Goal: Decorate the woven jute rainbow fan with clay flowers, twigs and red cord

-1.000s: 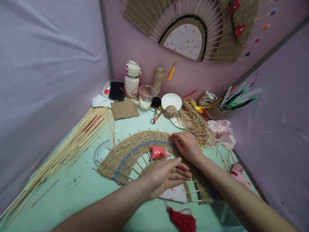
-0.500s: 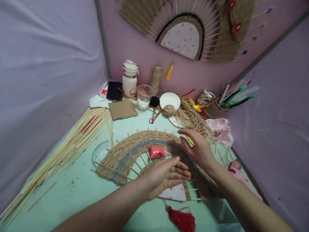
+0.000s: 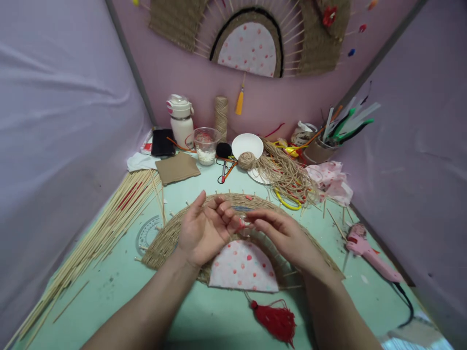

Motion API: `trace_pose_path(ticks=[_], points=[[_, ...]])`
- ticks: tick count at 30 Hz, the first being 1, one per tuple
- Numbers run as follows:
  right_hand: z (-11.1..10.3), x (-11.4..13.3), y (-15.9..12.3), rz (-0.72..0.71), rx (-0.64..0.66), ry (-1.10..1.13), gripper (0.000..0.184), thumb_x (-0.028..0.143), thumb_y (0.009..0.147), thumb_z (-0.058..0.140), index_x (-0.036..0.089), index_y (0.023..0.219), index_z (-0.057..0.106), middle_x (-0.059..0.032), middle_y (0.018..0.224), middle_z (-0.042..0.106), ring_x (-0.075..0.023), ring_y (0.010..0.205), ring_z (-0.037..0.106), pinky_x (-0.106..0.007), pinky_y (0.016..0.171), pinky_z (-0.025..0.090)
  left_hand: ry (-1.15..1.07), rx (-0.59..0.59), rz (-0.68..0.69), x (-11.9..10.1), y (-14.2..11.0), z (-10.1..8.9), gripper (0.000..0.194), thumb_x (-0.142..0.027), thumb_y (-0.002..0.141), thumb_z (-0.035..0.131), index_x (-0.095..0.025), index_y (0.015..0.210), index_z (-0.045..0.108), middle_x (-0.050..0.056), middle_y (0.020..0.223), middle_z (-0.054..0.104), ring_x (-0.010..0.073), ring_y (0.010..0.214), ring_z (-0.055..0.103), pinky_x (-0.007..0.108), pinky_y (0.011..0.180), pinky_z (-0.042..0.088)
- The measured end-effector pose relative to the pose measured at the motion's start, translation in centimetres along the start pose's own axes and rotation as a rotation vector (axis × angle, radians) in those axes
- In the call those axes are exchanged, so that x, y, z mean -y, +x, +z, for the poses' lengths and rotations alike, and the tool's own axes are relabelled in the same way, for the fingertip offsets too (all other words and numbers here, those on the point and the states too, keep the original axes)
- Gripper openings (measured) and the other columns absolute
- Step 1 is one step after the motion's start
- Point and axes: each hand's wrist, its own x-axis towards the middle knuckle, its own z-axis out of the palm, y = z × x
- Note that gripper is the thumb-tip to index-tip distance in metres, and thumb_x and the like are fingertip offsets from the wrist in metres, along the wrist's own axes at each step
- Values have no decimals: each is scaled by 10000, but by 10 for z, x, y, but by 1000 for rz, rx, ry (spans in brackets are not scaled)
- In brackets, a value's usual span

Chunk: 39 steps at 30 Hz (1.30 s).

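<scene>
Both hands meet above a half-round woven jute fan (image 3: 166, 240) with stick ribs and a blue band. My left hand (image 3: 204, 231) is palm up, fingers curled, fingertips at a small clear packet with red filling (image 3: 242, 225). My right hand (image 3: 282, 236) pinches the same packet from the right. Below the hands lies the fan's pink-dotted fabric half-circle (image 3: 242, 267). A red tassel (image 3: 275, 321) hangs from the fan's near edge.
A long bundle of bamboo sticks (image 3: 109, 228) and a protractor (image 3: 148, 233) lie left. At the back are a bottle (image 3: 181, 121), plastic cup (image 3: 206, 144), white plate (image 3: 247, 144), jute twine (image 3: 284, 175) and yellow scissors (image 3: 288, 201). A pink glue gun (image 3: 365, 250) lies right.
The red packet has left the fan and is now held between both hands. My left hand turned palm up and lifted; my right hand came back from the fan's far rim.
</scene>
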Motion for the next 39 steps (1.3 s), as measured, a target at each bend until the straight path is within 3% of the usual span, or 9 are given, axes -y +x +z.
trace_pose_path(ticks=[3, 6, 14, 18, 22, 25, 30, 35, 39], points=[[-5, 1, -10, -77, 134, -241, 79, 241, 894, 632, 241, 876, 709, -16, 890, 731, -186, 859, 665, -315, 796, 511, 22, 1, 49, -2, 0, 2, 389, -394, 991, 354, -131, 839, 597, 2, 667, 525, 112, 613, 575, 265, 666, 545], [-4, -5, -19, -135, 257, -414, 105, 149, 879, 635, 228, 837, 689, -5, 849, 695, -168, 831, 633, -290, 770, 474, 37, -17, 52, 0, 1, 2, 354, -377, 983, 375, -132, 858, 598, 1, 674, 526, 112, 620, 577, 268, 670, 546], [8, -13, -18, -166, 326, -546, 163, 55, 842, 615, 200, 798, 678, -24, 843, 666, -164, 811, 597, -288, 740, 445, 71, -57, 58, 0, 8, -4, 285, -330, 955, 442, -121, 866, 614, -8, 676, 524, 100, 627, 566, 252, 675, 532], [3, -5, -19, -190, 110, -317, 109, 153, 915, 593, 205, 848, 662, -28, 866, 669, -169, 847, 607, -301, 760, 463, 382, -77, -2, 4, 8, -10, 190, -306, 868, 617, -121, 857, 656, 16, 712, 588, 118, 675, 591, 258, 690, 523], [2, -1, -21, -280, -189, -111, 68, 176, 910, 625, 231, 907, 665, -14, 876, 651, -154, 847, 606, -288, 757, 477, 769, -83, -139, 18, 5, -13, 308, -403, 787, 747, -109, 868, 703, 51, 768, 643, 113, 697, 589, 206, 628, 455], [6, -2, -21, -313, -211, -104, 117, 153, 903, 629, 243, 949, 687, -14, 892, 611, -148, 867, 594, -273, 744, 475, 847, -45, -209, 27, 3, -15, 371, -467, 731, 788, -109, 785, 704, 36, 710, 626, 84, 636, 542, 187, 573, 395], [6, -3, -22, -289, -172, -90, 165, 168, 908, 627, 263, 1024, 695, -15, 927, 617, -144, 874, 599, -268, 753, 486, 888, -52, -187, 27, 4, -16, 330, -410, 734, 798, -124, 677, 643, -7, 599, 577, 43, 534, 461, 160, 513, 320], [-5, -14, -18, -136, -332, -40, 175, 248, 924, 607, 265, 1090, 661, -20, 981, 661, -159, 881, 629, -287, 763, 502, 766, -153, -49, 9, 3, -7, 156, -262, 772, 748, -153, 804, 640, 12, 705, 632, 89, 642, 577, 164, 541, 379], [-6, -22, -14, -76, -304, -125, 129, 271, 920, 597, 235, 1015, 676, -36, 999, 691, -184, 920, 643, -310, 795, 502, 737, -229, 81, -5, 5, -4, 94, -113, 703, 654, -137, 793, 638, 12, 748, 609, 87, 621, 558, 185, 554, 403]])
